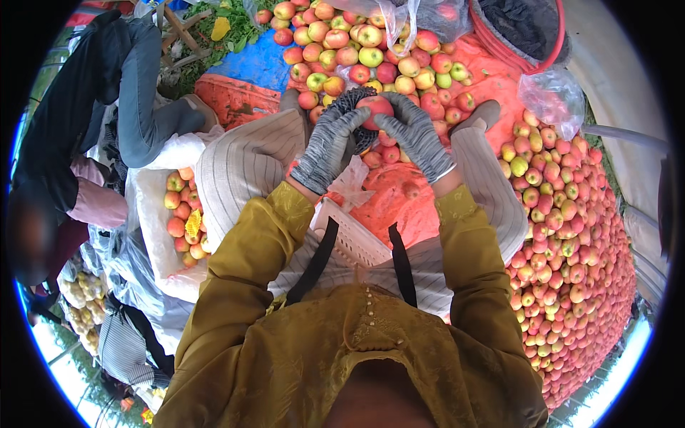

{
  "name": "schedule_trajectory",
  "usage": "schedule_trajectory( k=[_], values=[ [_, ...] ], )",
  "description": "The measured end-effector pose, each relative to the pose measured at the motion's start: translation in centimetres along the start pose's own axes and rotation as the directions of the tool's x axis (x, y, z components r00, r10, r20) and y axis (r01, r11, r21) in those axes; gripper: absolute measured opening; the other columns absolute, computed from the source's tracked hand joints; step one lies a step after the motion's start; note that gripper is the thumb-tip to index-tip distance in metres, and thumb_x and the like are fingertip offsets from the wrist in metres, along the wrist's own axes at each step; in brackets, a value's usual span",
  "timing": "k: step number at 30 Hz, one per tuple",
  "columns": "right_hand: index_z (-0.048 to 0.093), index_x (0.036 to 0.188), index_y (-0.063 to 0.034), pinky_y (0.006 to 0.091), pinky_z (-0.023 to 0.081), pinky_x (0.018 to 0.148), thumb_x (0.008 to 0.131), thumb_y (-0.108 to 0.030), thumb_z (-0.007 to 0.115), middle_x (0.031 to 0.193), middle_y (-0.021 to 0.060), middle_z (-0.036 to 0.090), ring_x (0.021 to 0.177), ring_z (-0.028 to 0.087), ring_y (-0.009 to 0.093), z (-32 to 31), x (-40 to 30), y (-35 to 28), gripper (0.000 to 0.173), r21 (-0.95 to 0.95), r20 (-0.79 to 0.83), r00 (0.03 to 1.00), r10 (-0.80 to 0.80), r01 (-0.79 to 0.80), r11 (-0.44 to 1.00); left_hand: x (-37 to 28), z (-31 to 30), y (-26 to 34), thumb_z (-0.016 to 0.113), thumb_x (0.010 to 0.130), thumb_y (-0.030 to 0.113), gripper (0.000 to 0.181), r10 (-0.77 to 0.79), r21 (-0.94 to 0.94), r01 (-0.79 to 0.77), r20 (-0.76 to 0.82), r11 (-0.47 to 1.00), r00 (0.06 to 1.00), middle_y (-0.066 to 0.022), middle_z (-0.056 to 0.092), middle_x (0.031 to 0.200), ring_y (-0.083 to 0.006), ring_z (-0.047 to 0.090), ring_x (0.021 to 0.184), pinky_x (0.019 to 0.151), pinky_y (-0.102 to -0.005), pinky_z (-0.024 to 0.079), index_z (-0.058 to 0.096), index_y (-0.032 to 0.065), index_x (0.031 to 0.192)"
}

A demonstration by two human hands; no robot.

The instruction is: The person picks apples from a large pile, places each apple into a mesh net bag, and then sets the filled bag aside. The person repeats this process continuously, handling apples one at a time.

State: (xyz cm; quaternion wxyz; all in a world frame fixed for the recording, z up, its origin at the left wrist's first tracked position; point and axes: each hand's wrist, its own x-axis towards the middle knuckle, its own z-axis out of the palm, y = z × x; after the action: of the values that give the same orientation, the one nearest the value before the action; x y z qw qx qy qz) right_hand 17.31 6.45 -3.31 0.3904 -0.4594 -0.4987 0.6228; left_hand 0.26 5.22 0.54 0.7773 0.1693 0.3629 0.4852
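A red apple (pixel 375 112) is between my two gloved hands, above the orange tarp. My left hand (pixel 333 140), in a grey knitted glove, has dark foam netting (pixel 350 100) bunched in it, with the thumb against the apple. My right hand (pixel 416 131), in a matching glove, touches the apple from the other side with its thumb and fingers. Beyond my hands lie many loose red and yellow-green apples (pixel 370 36). Part of the netting is hidden behind the apple and my fingers.
A large apple heap (pixel 567 224) rises at the right. A lined crate (pixel 152 224) of apples stands at the left, near another person (pixel 64 107). A pink basket (pixel 560 32) with dark netting is at the upper right. A perforated plastic crate (pixel 356 235) sits between my legs.
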Motion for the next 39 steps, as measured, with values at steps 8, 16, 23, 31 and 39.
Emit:
schedule_trajectory(
  k=[8,16,23,31,39],
  values=[
    [0.054,0.118,-0.0022,0.0285,0.050,0.077,0.078,-0.017,0.072,0.097,0.0107,0.061,0.086,0.061,0.019,2.2,-3.1,-3.7,0.046,-0.236,-0.157,0.968,-0.194,0.154,0.959,-0.8,-0.2,0.3,0.065,0.082,0.012,0.049,-0.012,-0.022,0.016,0.194,1.000,0.981,-0.0078,0.056,0.116,-0.0184,0.058,0.103,0.084,-0.0309,0.052,0.046,0.0051,0.127],
    [0.051,0.120,-0.0089,0.0357,0.054,0.071,0.085,-0.017,0.062,0.112,0.0082,0.058,0.091,0.061,0.021,2.1,-2.9,-4.2,0.038,0.847,0.260,0.920,0.294,-0.363,0.389,-1.5,1.5,0.6,0.064,0.079,0.031,0.072,-0.152,-0.187,0.220,0.321,0.958,0.935,-0.0183,0.046,0.133,-0.0306,0.049,0.120,0.102,-0.0403,0.041,0.034,-0.0023,0.135],
    [0.052,0.116,-0.0055,0.0397,0.053,0.081,0.088,-0.024,0.057,0.113,0.0061,0.059,0.101,0.059,0.022,0.3,-2.4,-3.2,0.033,0.690,0.514,0.852,0.096,-0.477,0.545,-1.8,1.4,1.0,0.064,0.077,0.026,0.067,-0.185,-0.164,0.268,0.398,0.949,0.898,-0.0166,0.048,0.131,-0.0284,0.050,0.119,0.102,-0.0423,0.040,0.039,-0.0033,0.132],
    [0.052,0.118,-0.0013,0.0354,0.053,0.083,0.086,-0.014,0.060,0.107,0.0086,0.061,0.095,0.062,0.021,-1.0,-3.1,-0.2,0.035,0.836,0.092,0.995,-0.030,-0.061,0.546,-1.6,2.5,1.8,0.065,0.078,0.023,0.063,-0.078,-0.111,0.143,0.455,0.983,0.887,-0.0152,0.050,0.128,-0.0255,0.050,0.118,0.101,-0.0386,0.040,0.041,-0.0027,0.131],
    [0.049,0.080,-0.0032,0.0345,0.047,0.061,0.068,0.005,0.064,0.078,0.0095,0.054,0.068,0.056,0.025,1.1,-3.0,-1.9,0.021,-0.637,-0.249,0.729,-0.637,0.372,0.675,0.8,-1.6,-2.0,0.068,0.081,0.013,0.047,0.114,0.396,-0.118,0.035,0.911,0.993,-0.0079,0.056,0.116,-0.0141,0.056,0.100,0.088,-0.0266,0.047,0.048,-0.0008,0.122]
  ],
)
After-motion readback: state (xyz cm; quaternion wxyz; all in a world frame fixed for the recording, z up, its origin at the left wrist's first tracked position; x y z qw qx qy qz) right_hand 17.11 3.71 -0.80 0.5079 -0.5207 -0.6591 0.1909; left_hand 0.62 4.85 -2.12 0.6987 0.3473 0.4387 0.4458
